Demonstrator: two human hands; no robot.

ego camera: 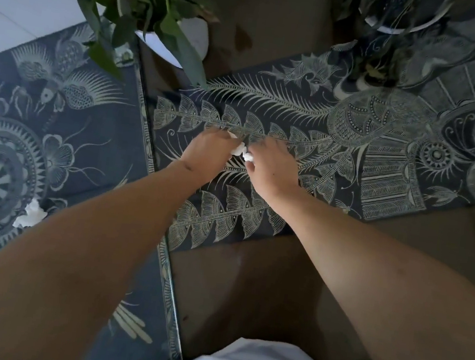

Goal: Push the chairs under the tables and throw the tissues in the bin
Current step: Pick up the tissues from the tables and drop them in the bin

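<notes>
While another tissue (pixel 30 213) lies well apart, left hand (pixel 208 153) and right hand (pixel 274 166) each pinch white tissue (pixel 238 150) in their grip.

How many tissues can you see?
3: one under the left hand at, one in the right hand at, one lying on the left cloth. More may be hidden under the hands.
</notes>
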